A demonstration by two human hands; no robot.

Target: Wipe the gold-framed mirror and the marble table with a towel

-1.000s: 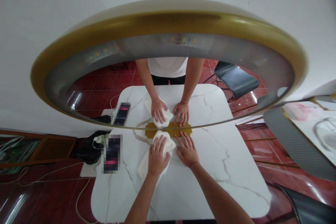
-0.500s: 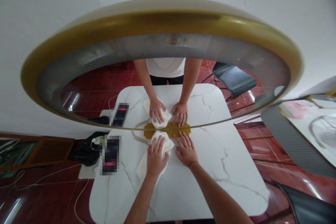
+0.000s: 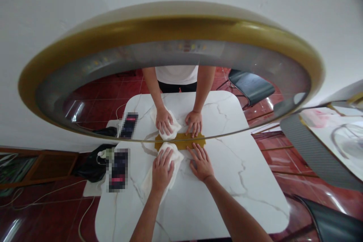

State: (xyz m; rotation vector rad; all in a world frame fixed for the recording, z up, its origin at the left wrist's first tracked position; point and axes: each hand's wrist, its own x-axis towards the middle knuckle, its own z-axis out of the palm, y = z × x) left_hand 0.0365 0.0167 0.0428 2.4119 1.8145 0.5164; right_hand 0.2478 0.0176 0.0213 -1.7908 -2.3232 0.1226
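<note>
My left hand (image 3: 162,168) is pressed over a bunched white cloth (image 3: 177,158), with its fingers curved on the folds. Part of the cloth trails towards me on the table. It covers the left part of a flat gold base plate (image 3: 185,145), which lies at the foot of a large mirror (image 3: 172,28) with a gold rim. My right hand (image 3: 202,165) lies flat with its fingers spread, fingertips on the right end of the plate. Both hands and the cloth are repeated in the mirror's reflection.
A white marbled table (image 3: 227,204) with rounded corners carries the mirror. At its left edge lies a dark phone-like object (image 3: 118,170), blurred by pixels. Beyond that sits a black bag (image 3: 92,166). A black chair (image 3: 331,215) stands at the right, below a grey ribbed panel (image 3: 312,151).
My left hand and the cloth have slid a little to the left along the gold base plate. The right hand has stayed in place on the plate's right end.
</note>
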